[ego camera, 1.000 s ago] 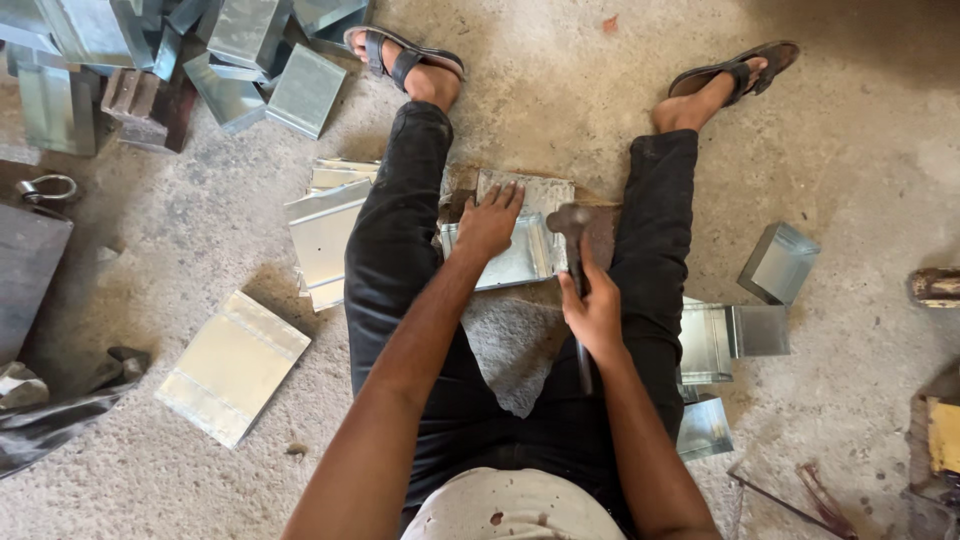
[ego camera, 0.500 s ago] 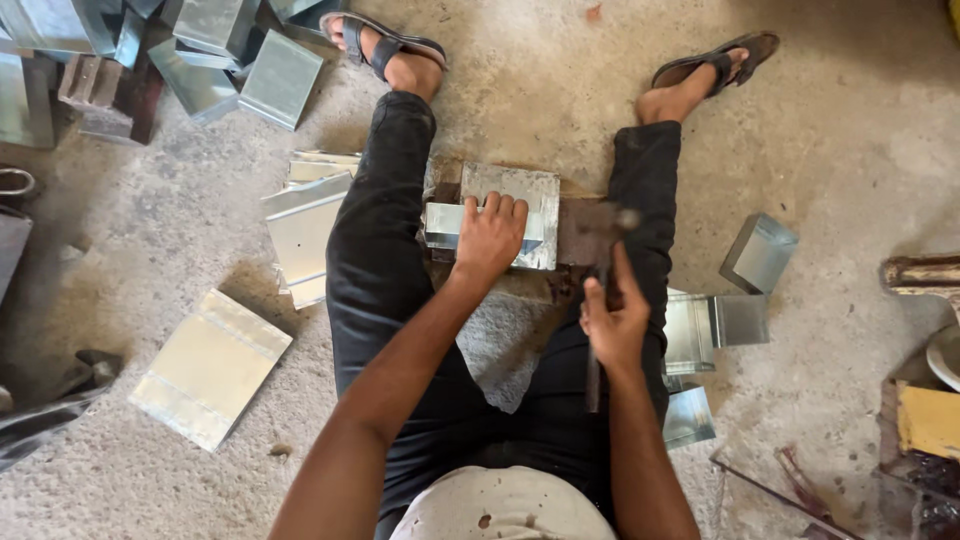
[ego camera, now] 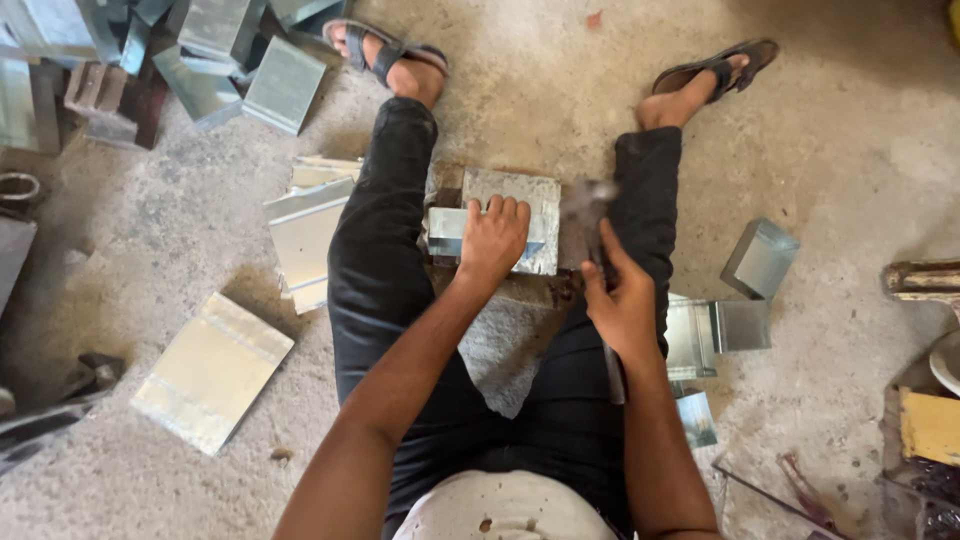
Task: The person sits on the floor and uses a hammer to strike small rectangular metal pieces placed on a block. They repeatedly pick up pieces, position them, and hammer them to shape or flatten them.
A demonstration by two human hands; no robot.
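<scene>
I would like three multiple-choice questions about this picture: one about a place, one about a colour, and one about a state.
1. Where does the sheet-metal piece under the left hand lie?
A. between the person's legs
B. on a shelf
C. outside the right leg

2. What colour are the trousers?
A. white
B. black
C. red

3. What is the state of the right hand?
A. open and flat on the floor
B. closed round the handle of a hammer
C. resting on the knee

Answers:
1. A, the piece sits on the concrete floor between the two legs, with the left hand pressed on it.
2. B, both legs are in black cloth.
3. B, the fingers wrap the handle and the blurred hammer head is beside the metal piece.
</scene>
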